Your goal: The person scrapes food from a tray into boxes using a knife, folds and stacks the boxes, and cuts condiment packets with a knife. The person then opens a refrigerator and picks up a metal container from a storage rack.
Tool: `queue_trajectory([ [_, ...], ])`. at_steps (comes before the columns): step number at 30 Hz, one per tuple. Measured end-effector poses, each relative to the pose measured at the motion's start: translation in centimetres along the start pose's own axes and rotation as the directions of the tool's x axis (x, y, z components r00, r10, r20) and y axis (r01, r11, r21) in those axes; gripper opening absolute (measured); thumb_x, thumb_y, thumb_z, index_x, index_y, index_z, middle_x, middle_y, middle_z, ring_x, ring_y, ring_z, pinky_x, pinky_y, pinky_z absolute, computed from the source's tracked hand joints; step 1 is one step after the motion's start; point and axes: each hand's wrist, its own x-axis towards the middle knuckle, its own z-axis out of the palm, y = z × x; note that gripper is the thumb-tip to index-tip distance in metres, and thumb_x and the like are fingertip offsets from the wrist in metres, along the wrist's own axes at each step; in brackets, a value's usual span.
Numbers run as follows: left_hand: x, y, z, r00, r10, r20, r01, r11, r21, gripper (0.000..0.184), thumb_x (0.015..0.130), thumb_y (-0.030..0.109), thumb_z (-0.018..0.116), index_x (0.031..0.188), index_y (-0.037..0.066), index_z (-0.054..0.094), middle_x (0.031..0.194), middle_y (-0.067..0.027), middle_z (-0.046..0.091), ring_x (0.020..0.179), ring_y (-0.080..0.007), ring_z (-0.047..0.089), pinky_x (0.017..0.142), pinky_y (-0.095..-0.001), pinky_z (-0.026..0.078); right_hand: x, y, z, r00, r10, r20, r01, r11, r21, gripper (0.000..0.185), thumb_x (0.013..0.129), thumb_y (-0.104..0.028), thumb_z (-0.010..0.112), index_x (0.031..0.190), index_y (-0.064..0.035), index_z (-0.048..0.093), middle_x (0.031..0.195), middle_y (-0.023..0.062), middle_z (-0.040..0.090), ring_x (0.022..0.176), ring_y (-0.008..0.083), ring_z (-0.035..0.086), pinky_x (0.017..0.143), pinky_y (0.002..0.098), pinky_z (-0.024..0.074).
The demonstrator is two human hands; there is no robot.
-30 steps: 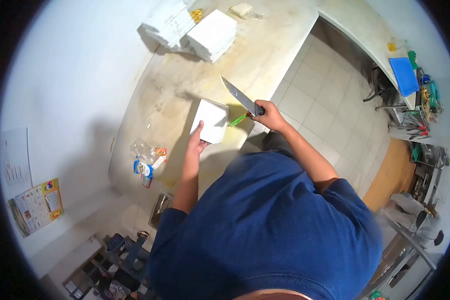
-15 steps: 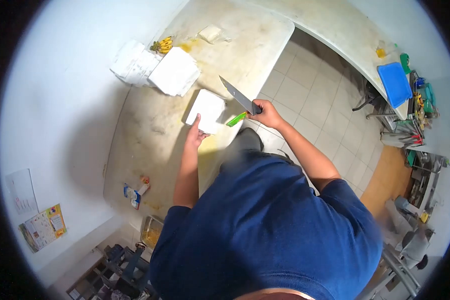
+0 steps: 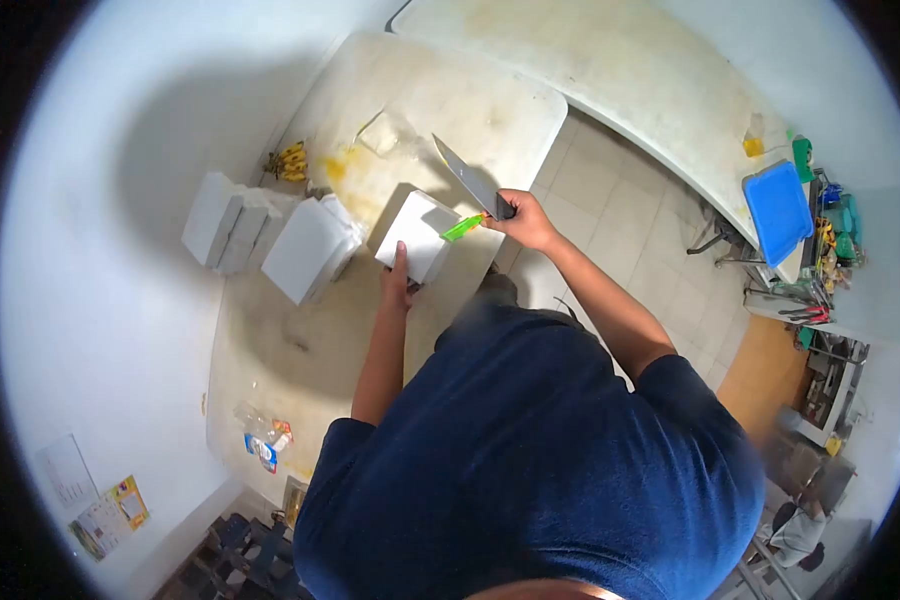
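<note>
A white box (image 3: 412,232) is over the table's edge nearest me, gripped by my left hand (image 3: 397,287), with the thumb across its top and the fingers partly hidden at its side. My right hand (image 3: 526,222) is closed around a large kitchen knife (image 3: 467,175), its blade pointing up and away to the left. The same hand also holds a slim bright green object (image 3: 462,228), possibly a cutter. Its end lies over the right part of the box; I cannot tell whether they touch.
More white boxes (image 3: 305,252) are stacked by the wall, near a bunch of bananas (image 3: 290,161). A clear wrapper (image 3: 382,132) and yellow stains mark the table (image 3: 470,95). Coloured packaging (image 3: 263,450) lies at lower left. On the other counter rests a blue tray (image 3: 778,212).
The green object has moved from beside the box to over its right part. The knife is still in my right hand. The camera view has shifted, showing more of the stacked boxes.
</note>
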Motion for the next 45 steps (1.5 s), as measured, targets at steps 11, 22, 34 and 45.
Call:
queue_trajectory([
  [11, 5.1, 5.0, 11.1, 0.992, 0.004, 0.128, 0.014, 0.990, -0.143, 0.077, 0.082, 0.054, 0.073, 0.135, 0.004, 0.047, 0.119, -0.0113, 0.061, 0.101, -0.0270, 0.064, 0.080, -0.0439, 0.055, 8.0, 0.7, -7.3, 0.995, -0.033, -0.096, 0.039, 0.998, 0.053, 0.016, 0.079, -0.009, 0.080, 0.086, -0.0029, 0.066, 0.075, -0.0054, 0.061, 0.071, 0.0028, 0.052, 0.062, 0.0228, 0.0439],
  [22, 12.0, 8.6, 23.7, 0.985, -0.010, 0.173, 0.057, 0.961, -0.270, 0.065, 0.090, 0.047, 0.068, 0.138, 0.010, 0.046, 0.129, -0.0100, 0.057, 0.111, -0.0317, 0.059, 0.086, -0.0595, 0.049, 15.9, 1.5, -16.4, 0.989, -0.028, -0.143, 0.002, 0.983, -0.183, 0.027, 0.076, -0.017, 0.082, 0.089, 0.0008, 0.066, 0.072, -0.0003, 0.060, 0.068, 0.0077, 0.051, 0.064, 0.0266, 0.0456],
  [34, 18.6, 15.8, 36.4, 0.972, 0.053, 0.228, 0.013, 0.960, -0.279, 0.070, 0.090, 0.050, 0.066, 0.141, 0.009, 0.040, 0.129, -0.0143, 0.057, 0.110, -0.0359, 0.060, 0.080, -0.0589, 0.053, 27.3, 1.5, -29.0, 0.995, -0.057, -0.081, 0.039, 0.977, -0.209, 0.026, 0.076, -0.017, 0.080, 0.082, 0.0010, 0.063, 0.063, 0.0011, 0.053, 0.062, 0.0075, 0.043, 0.057, 0.0291, 0.0392],
  [45, 25.3, 20.8, 44.8, 0.974, -0.037, 0.226, 0.100, 0.957, -0.273, 0.063, 0.089, 0.037, 0.071, 0.138, 0.007, 0.045, 0.131, -0.0138, 0.057, 0.115, -0.0352, 0.059, 0.088, -0.0584, 0.050, 32.8, 2.4, -35.5, 0.992, -0.017, -0.128, -0.016, 0.968, -0.250, 0.021, 0.075, -0.013, 0.082, 0.085, -0.0017, 0.067, 0.071, -0.0010, 0.062, 0.065, 0.0065, 0.052, 0.062, 0.0264, 0.0457],
])
